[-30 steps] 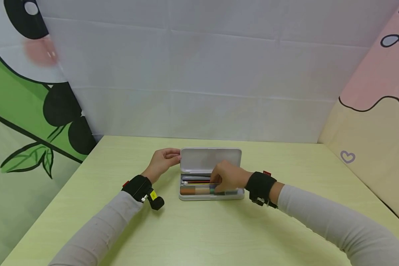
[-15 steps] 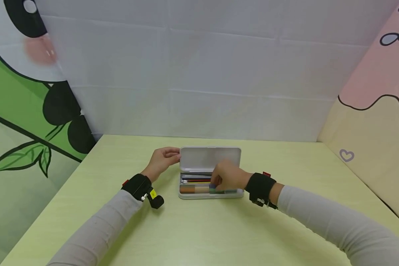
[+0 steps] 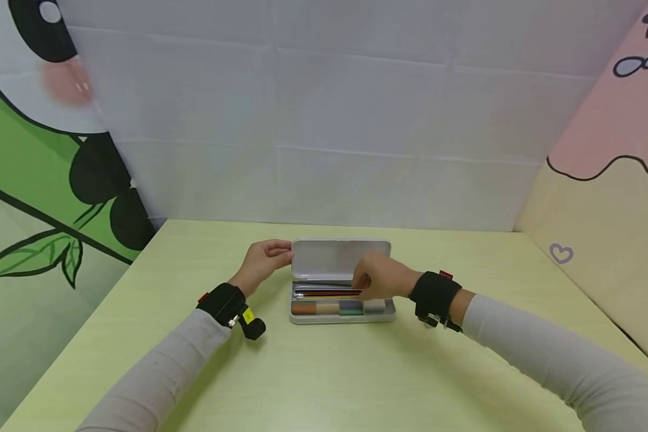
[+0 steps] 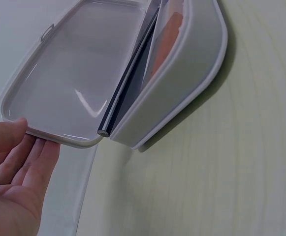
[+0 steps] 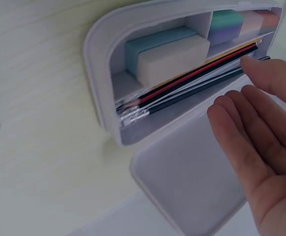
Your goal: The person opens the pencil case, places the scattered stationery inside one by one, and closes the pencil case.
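Note:
An open white pencil case [image 3: 342,320] stands on the table, its lid [image 3: 318,258] tipped back. My left hand [image 3: 261,264] pinches the lid's left edge, thumb on one side and fingers on the other in the left wrist view. Over the right part of the case is my right hand [image 3: 383,276]; its fingers are loosely extended and hold nothing in the right wrist view. Below them lie several pencils [image 5: 197,73] in the long compartment. A white eraser with a blue band [image 5: 172,56] sits in the end compartment, beside a green and purple block [image 5: 225,27].
Pink [image 5: 251,23] and orange [image 5: 268,20] blocks share the compartment with the green and purple one. The light wooden table [image 3: 313,378] meets a white cloth backdrop [image 3: 329,120] at the back, with printed cloth panels at both sides.
My right hand has let go in the front compartment and moved right and slightly back, uncovering the green and purple block and the white eraser. The left hand stays on the lid.

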`<state>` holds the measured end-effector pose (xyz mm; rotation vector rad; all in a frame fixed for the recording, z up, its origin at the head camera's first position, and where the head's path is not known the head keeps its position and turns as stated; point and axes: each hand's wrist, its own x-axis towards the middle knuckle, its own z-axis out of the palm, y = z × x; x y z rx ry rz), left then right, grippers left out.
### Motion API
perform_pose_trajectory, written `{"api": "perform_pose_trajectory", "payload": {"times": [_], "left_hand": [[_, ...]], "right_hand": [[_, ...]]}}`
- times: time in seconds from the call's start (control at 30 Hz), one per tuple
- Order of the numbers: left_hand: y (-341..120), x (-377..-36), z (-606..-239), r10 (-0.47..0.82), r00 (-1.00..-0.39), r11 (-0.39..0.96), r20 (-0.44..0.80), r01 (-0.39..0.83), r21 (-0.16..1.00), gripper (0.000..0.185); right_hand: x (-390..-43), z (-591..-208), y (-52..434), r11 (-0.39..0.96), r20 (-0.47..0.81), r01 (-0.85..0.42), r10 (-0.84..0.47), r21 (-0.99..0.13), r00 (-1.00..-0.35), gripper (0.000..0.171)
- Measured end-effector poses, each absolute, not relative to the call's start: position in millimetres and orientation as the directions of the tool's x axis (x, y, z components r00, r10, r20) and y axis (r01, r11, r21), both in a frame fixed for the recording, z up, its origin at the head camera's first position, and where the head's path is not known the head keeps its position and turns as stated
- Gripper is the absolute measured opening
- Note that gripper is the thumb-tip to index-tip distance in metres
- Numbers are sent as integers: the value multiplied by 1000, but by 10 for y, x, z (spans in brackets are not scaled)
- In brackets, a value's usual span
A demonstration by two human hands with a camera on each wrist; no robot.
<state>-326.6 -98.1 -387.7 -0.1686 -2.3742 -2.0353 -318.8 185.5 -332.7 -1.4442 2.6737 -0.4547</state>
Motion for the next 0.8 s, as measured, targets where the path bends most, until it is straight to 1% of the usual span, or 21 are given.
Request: {"api": "perform_pose_trajectory", "payload": {"times": [0.13, 0.37, 0.57, 0.67, 0.73, 0.8], "left_hand": [[-984, -3263, -3880, 73, -994, 159, 77, 87, 983, 38], [-992, -3260, -3877, 79, -994, 168, 81, 93, 981, 38], [-985, -3250, -3857, 89, -992, 173, 90, 104, 979, 39], [-986, -3251, -3855, 87, -992, 180, 94, 109, 978, 38], [-989, -3256, -3859, 88, -991, 186, 97, 112, 976, 38], [-989, -3261, -3862, 89, -991, 185, 98, 113, 976, 38]], "right_hand": [[-3231, -3294, 2054, 532, 112, -810, -815, -249, -569, 13], [-3261, -3260, 2423, 637, 88, -737, -740, -225, -667, 14], [-3235, -3316, 2732, 704, 72, -675, -679, -221, -731, 16], [-3185, -3370, 2847, 774, 57, -593, -597, -220, -800, 17], [-3131, -3410, 2895, 827, 17, -506, -518, -245, -855, 16], [-3071, -3443, 2922, 863, -43, -417, -446, -286, -894, 15]]}}
